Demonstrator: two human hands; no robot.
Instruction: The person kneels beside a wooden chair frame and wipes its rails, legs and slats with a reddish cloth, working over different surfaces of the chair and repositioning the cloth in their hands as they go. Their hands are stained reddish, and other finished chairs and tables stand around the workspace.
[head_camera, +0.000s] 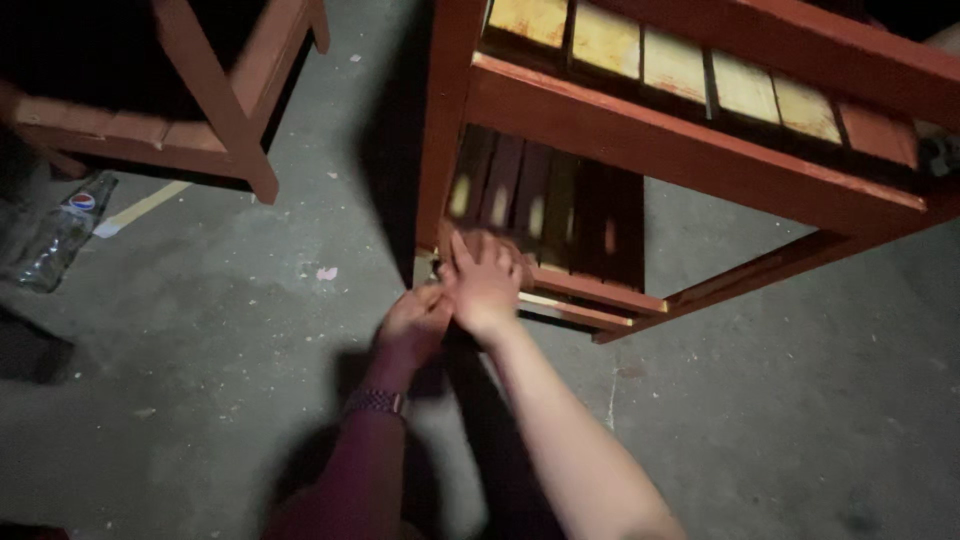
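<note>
Both hands work low at the corner of a red-painted wooden slatted rack (690, 150), which stands on the concrete floor (250, 330). The right hand (487, 285) lies spread over the bottom rail (590, 292) next to the upright leg (445, 130), fingers splayed and pressing, not closed round anything. The left hand (415, 325) (wristband at the cuff) is curled just beside it, touching; whether it pinches something can't be told, too dim. The rack looks stiff and fairly heavy, w/ rough painted timber, not slippery; best gripped by the leg or a thick rail, not the thin slats. An empty plastic bottle (55, 235) lies well apart at left.
</note>
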